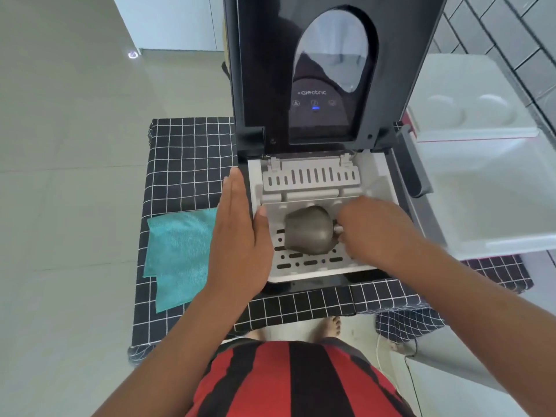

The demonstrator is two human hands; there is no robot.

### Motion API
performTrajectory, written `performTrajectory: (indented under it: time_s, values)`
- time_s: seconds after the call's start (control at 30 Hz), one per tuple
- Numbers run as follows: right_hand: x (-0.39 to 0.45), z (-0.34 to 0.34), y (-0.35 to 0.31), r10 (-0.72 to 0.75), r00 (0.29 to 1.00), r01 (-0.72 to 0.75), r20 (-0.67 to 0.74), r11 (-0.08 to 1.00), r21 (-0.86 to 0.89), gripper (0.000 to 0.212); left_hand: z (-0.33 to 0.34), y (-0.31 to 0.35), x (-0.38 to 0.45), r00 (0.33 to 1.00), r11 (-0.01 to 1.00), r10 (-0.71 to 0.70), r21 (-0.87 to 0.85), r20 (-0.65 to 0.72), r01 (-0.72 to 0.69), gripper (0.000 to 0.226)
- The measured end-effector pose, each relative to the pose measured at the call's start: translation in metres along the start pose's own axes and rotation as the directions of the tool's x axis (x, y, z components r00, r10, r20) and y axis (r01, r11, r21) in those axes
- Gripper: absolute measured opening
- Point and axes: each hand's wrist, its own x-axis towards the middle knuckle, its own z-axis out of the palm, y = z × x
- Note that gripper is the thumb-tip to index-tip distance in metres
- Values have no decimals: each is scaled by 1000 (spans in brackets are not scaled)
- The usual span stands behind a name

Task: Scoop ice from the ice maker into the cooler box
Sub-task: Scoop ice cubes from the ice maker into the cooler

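Observation:
The black ice maker (316,284) stands on a checked cloth with its lid (261,70) raised upright. Inside it sits a white slotted ice basket (310,263). A grey scoop (310,230) lies bowl-down in the basket. My right hand (373,230) reaches into the basket and grips the scoop's handle at its right end. My left hand (237,233) lies flat along the machine's left wall, fingers straight, thumb hooked over the basket's rim. The white cooler box (493,230) stands open to the right. No ice shows in the basket.
A teal cloth (177,254) lies on the black-and-white checked cloth (192,164) left of the machine. The cooler's open white lid (469,97) leans against a tiled wall behind it. A thin cable (412,374) runs over the floor at the lower right.

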Motion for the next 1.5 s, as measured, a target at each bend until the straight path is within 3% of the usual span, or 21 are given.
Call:
performTrajectory:
  time_s: [0.13, 0.27, 0.33, 0.43, 0.5, 0.7, 1.03, 1.23, 1.5]
  values:
    - [-5, -21, 2, 2, 1000, -2, 0, 994, -109, 5, 1, -1, 0, 1000, 1000, -7, -6, 2, 7, 62]
    - [-15, -30, 11, -15, 997, 24, 70, 992, -121, 39, 1, -2, 0, 1000, 1000, -7, -9, -3, 7, 61]
    - [-16, -29, 13, -25, 998, 32, 65, 993, -111, 42, 1, -2, 0, 1000, 1000, -4, -6, -12, 4, 61]
    - [-8, -18, 12, -59, 987, 65, 152, 997, -36, 31, 2, -2, -1, 1000, 1000, -9, -2, -14, 9, 61]
    - [0, -7, 12, -78, 976, 62, 206, 995, 82, 13, 2, -2, -1, 1000, 1000, -17, 2, -16, 17, 62]
    - [14, 21, 6, -62, 977, 3, 204, 961, 275, 22, 2, -2, -1, 1000, 1000, -19, 22, -25, 20, 61]
    - [16, 30, 3, -103, 992, 115, -78, 980, 161, 11, 2, 1, 0, 998, 990, 54, 135, -39, -48, 59]
    - [20, 29, 18, -229, 969, 241, -98, 962, 131, 23, 2, 2, 0, 998, 987, 59, 152, -32, -53, 58]
    - [13, 7, 43, -410, 898, 428, -162, 899, 97, 22, 1, 2, -2, 997, 995, 63, 84, -48, -59, 55]
